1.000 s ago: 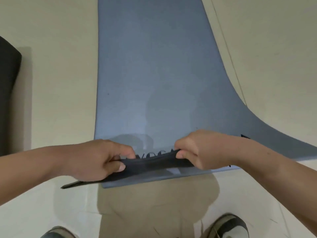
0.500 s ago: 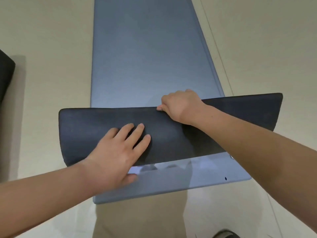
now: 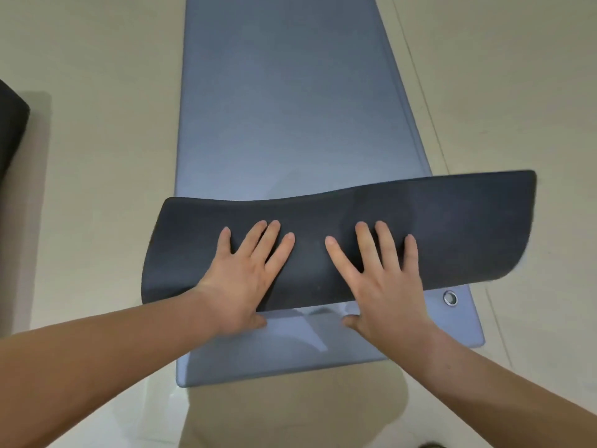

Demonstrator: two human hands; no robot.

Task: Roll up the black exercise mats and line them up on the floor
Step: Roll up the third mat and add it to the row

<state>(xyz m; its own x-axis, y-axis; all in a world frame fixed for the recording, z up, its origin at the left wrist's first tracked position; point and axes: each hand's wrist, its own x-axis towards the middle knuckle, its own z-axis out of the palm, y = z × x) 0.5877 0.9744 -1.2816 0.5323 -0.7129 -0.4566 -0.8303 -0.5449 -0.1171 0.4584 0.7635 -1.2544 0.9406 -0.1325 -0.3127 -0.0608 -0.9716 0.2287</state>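
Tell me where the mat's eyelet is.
Head view, right side: the eyelet sits in the blue face of the mat by its near right corner, just below the folded black flap and right of the right hand.

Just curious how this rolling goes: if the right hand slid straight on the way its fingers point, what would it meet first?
The right hand lies flat on the black folded flap; beyond that flap's far edge it would probably meet only the mat's flat blue surface.
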